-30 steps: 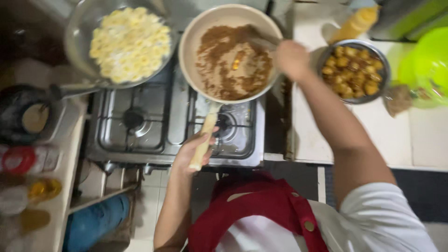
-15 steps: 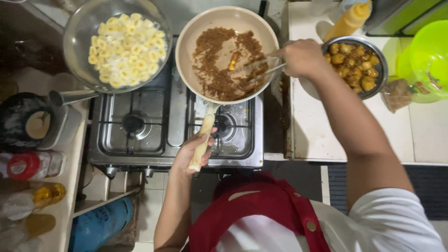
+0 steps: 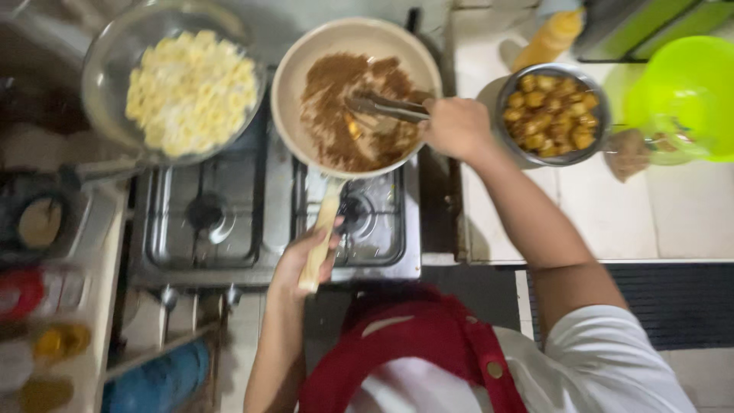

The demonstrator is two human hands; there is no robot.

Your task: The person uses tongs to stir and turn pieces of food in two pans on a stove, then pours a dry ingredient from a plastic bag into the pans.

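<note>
**Cream frying pan held steady while tongs work the brown mix**

Cream-coloured round frying pan (image 3: 355, 92) with a pale wooden handle (image 3: 321, 237) sits on the right burner of a steel gas stove (image 3: 229, 222), holding a layer of brown crumbly mixture (image 3: 336, 115). The left hand (image 3: 306, 256) is closed around the lower end of that handle, fingers wrapped over it and the thumb on the side, so the pan lies directly ahead of this hand, away from the body. The right hand (image 3: 457, 126) is shut in a fist-like grip on the rear end of a pair of metal tongs (image 3: 386, 105). The tongs run from this hand toward the person's left, across the pan's rim, and their tips rest in the brown mixture near a small yellowish piece (image 3: 353, 126); whether the tips pinch it cannot be told through the blur.

Just to the outer side of the right hand, on a white tiled counter (image 3: 612, 222), stands a round metal bowl (image 3: 552, 115) filled with glazed golden-brown chunks. Beyond that bowl are a bright green plastic bowl (image 3: 688, 95) and a yellow squeeze bottle (image 3: 549, 40). Further from the left hand, over the other burner, a grey pan (image 3: 172, 84) holds pale yellow sliced pieces. The person wears a red apron (image 3: 413, 352) over a white shirt.
</note>
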